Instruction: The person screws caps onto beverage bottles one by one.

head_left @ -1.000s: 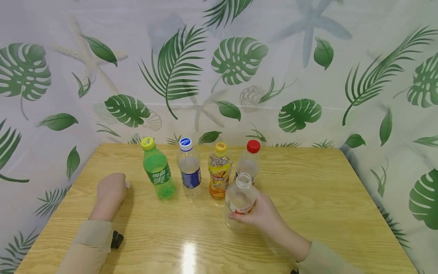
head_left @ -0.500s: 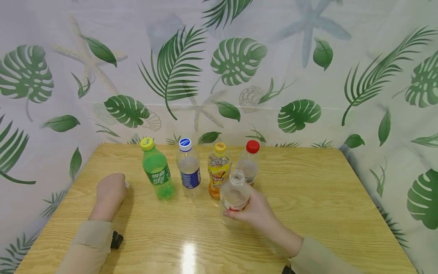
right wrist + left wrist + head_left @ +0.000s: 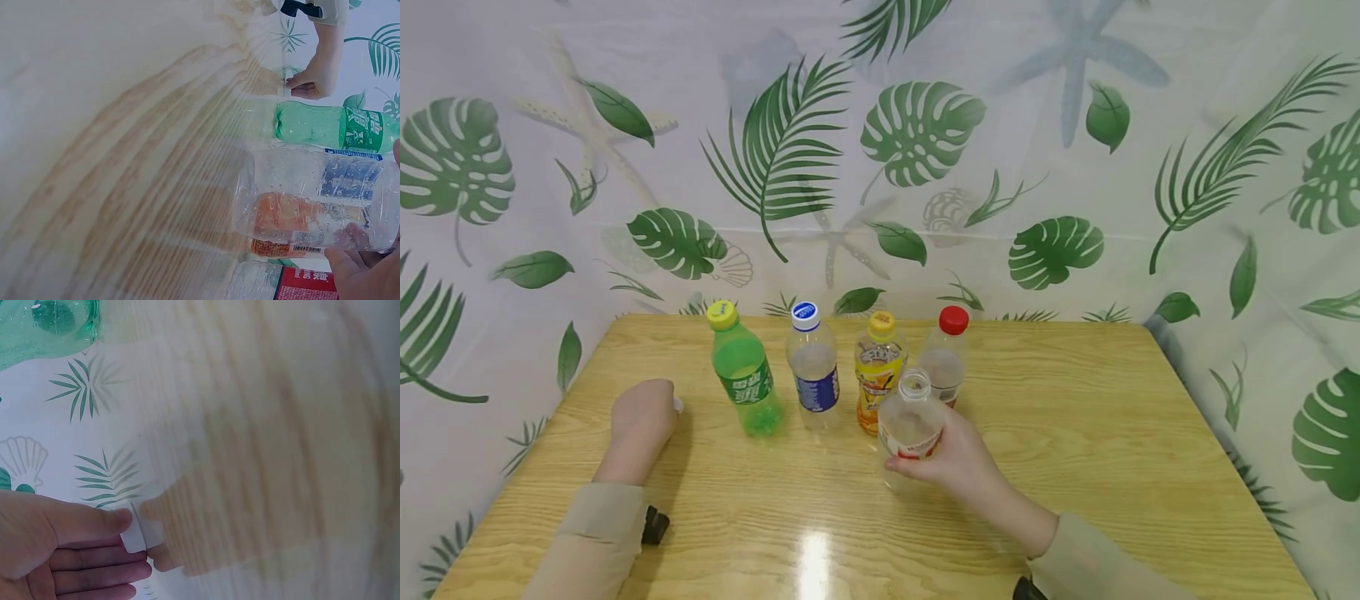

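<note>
My right hand (image 3: 951, 454) grips a clear plastic bottle (image 3: 904, 433) with an uncovered mouth and a red-and-white label. Its thumb lies across the front, and the bottle stands nearly upright. Droplets cling inside its wall (image 3: 300, 187) in the right wrist view. On the table's left side, my left hand (image 3: 643, 421) pinches a small white bottle cap (image 3: 132, 530) between thumb and index finger, close to the tabletop. Just behind the held bottle are an orange drink bottle (image 3: 876, 375) with a yellow cap and a clear bottle (image 3: 942, 367) with a red cap, both partly covered by it.
Further left in the row stand a clear bottle (image 3: 815, 379) with a blue label and a green bottle (image 3: 743, 367) with a yellow cap, nearest my left hand. The wooden table (image 3: 1090, 400) ends at a leaf-printed curtain (image 3: 970, 192) behind and at both sides.
My right hand has shifted the uncapped bottle slightly left and a little toward the back, so it covers more of the orange drink bottle. The left hand has stayed put.
</note>
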Action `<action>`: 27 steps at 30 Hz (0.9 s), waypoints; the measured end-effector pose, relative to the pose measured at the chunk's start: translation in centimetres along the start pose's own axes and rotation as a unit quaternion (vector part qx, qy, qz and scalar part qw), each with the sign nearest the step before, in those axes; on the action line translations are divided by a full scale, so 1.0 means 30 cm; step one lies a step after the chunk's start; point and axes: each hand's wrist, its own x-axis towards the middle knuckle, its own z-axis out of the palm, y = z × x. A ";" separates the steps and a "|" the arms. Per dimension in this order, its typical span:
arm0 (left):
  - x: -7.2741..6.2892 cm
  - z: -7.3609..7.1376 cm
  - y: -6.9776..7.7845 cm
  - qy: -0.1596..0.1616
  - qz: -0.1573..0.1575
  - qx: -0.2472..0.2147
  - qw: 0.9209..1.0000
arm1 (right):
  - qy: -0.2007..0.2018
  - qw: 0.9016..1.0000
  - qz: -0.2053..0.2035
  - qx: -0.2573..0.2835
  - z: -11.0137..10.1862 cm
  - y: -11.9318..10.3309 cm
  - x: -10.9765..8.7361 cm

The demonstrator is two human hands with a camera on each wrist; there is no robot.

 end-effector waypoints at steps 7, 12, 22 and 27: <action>-0.003 -0.004 0.004 0.003 0.002 0.003 1.000 | -0.003 1.000 0.005 -0.002 0.003 -0.003 0.005; -0.005 -0.004 0.008 0.008 0.004 0.002 1.000 | -0.004 1.000 0.004 0.001 0.003 0.002 0.003; -0.003 -0.004 0.007 0.010 0.004 0.001 1.000 | -0.002 1.000 0.000 0.001 0.000 0.009 0.004; -0.013 0.001 -0.001 0.012 0.008 -0.004 1.000 | -0.002 1.000 -0.003 -0.001 0.003 0.011 0.004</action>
